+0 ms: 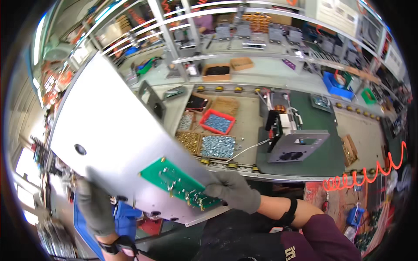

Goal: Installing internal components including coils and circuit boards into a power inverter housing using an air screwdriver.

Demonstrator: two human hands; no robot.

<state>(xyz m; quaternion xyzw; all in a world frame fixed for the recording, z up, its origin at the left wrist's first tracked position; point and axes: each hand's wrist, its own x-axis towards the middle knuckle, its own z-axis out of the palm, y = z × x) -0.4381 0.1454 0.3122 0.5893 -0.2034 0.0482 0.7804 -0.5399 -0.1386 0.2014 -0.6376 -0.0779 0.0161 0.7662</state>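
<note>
A large silvery-white sheet-metal panel (pixel 109 117) is tilted up in front of me, with its long body reaching to the upper left. Against its lower part lies a green circuit board (pixel 170 182) with small soldered parts and brass-coloured posts. My right hand (pixel 237 191), in a grey glove, is closed on the panel's right edge, its thumb by the end of the board. My left hand (pixel 96 206), gloved too, grips the panel's lower left edge; its fingertips are smeared by motion.
Beyond the panel, a red tray (pixel 217 123) and a box (pixel 217 146) hold small screws. A metal unit with a fan grille (pixel 296 148) stands on a green mat (pixel 324 152) to the right. An orange coiled hose (pixel 370 177) hangs at right; a blue bin (pixel 124 226) is lower left.
</note>
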